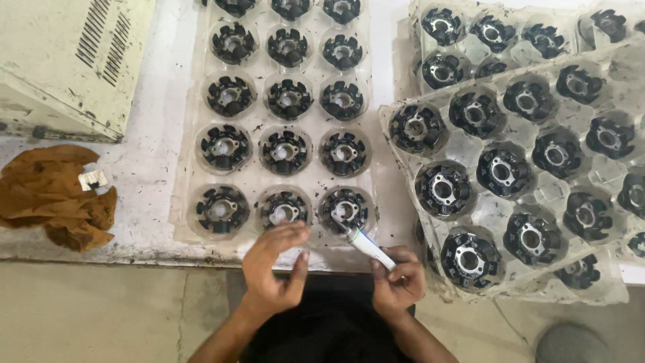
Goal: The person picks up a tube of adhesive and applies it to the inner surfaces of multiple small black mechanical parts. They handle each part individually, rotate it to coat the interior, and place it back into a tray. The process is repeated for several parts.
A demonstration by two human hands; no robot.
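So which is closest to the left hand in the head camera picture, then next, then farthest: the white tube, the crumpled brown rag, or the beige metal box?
From the left hand:
1. White tube, just to its right, held in the right hand.
2. Crumpled brown rag, away to the left on the bench.
3. Beige metal box, up in the far left corner.

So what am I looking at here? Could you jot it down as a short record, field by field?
Setting: pale worktop, seen from above
Left hand: left hand, fingers bent, over the near edge of the middle tray; holds nothing I can make out
Right hand: right hand grips a white pen-like tool, tip pointing at the nearest black part
Middle tray: clear plastic tray, round black slotted parts in rows of three
Right side: stacked trays of similar parts, tilted
Left side: crumpled brown rag, beige vented box
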